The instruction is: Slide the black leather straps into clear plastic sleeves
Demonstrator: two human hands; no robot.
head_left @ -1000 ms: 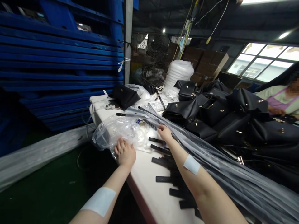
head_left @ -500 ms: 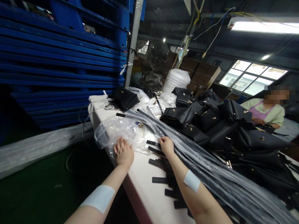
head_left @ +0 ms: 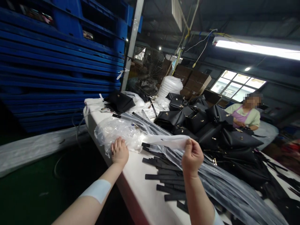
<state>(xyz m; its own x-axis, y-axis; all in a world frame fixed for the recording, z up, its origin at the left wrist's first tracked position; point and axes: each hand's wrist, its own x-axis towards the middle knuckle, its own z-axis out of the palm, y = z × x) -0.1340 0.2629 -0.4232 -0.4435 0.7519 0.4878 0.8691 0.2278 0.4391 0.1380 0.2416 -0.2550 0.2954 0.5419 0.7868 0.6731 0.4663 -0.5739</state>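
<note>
My left hand [head_left: 120, 151] rests with its fingers apart on the near side of a crumpled clear plastic bag [head_left: 106, 131] at the table edge. A thin white strip [head_left: 168, 140], whose material I cannot make out, stretches from the bag to my right hand [head_left: 192, 154]. The thumb and fingers of that hand are pinched on the strip's end. Beneath it lie several black straps [head_left: 152, 177] with their ends toward the table edge. Long clear plastic sleeves [head_left: 217, 178] run beside them toward the lower right.
Black handbags [head_left: 211, 125] are heaped on the right, and another black bag [head_left: 120, 101] lies at the table's far left corner. A co-worker [head_left: 243, 117] is behind the heap. Blue pallets [head_left: 61, 59] and a pole [head_left: 132, 43] stand left of the white table [head_left: 133, 190].
My right hand has moved right and drawn the white strip out from the bag. My left hand stays on the plastic bag. The view has shifted slightly.
</note>
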